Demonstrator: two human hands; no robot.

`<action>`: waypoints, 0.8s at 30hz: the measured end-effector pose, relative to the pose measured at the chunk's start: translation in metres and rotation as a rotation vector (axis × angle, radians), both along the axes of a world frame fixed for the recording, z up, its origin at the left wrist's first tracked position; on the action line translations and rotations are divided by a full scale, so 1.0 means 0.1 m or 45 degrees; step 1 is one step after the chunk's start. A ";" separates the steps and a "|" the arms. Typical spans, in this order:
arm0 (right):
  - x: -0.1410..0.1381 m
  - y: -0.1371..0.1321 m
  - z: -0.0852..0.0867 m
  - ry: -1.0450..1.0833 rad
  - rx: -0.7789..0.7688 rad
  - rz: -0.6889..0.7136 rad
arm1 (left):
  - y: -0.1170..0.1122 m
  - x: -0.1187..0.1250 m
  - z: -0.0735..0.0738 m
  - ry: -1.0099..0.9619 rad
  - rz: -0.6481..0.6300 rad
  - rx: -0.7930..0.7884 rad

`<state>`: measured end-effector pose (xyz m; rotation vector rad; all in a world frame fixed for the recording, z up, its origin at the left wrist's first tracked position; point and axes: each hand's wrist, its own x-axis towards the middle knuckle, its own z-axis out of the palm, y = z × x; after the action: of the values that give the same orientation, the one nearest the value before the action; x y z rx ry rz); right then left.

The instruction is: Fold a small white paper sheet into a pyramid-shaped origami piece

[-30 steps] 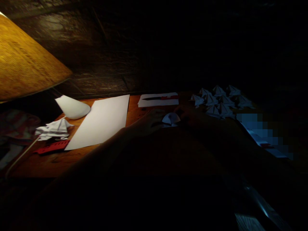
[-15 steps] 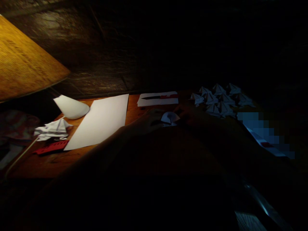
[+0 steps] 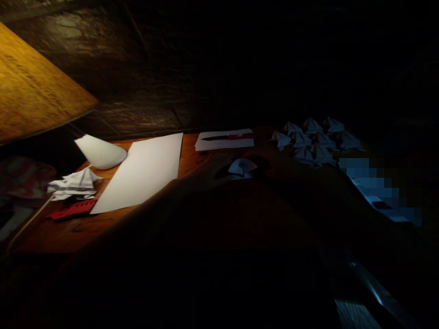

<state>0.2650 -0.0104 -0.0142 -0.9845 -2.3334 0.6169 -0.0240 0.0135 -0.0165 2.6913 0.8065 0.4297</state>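
The scene is very dark. A small folded white paper piece (image 3: pixel 242 167) sits between my two hands on the wooden table (image 3: pixel 68 230). My left hand (image 3: pixel 209 171) touches its left side with fingers bent around it. My right hand (image 3: pixel 270 165) is a dim shape at its right side, and its fingers are lost in shadow. A large blank white sheet (image 3: pixel 142 171) lies to the left of my hands.
Several folded paper shapes (image 3: pixel 315 139) are heaped at the back right. A knife with a red handle (image 3: pixel 228 136) lies on a white sheet behind my hands. At left are a curled paper (image 3: pixel 99 153), crumpled paper (image 3: pixel 73 183), a red strip (image 3: pixel 72 209) and a lampshade (image 3: pixel 30 100).
The view has drifted slightly. My hands stay on the small folded paper with almost no visible movement.
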 end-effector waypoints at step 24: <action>0.02 0.03 -0.06 -0.128 0.148 0.157 | -0.02 0.01 0.01 -0.033 -0.049 0.006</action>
<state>0.2674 -0.0073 -0.0202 -0.8420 -2.5022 0.4828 -0.0227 0.0116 -0.0160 2.6955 0.7458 0.4566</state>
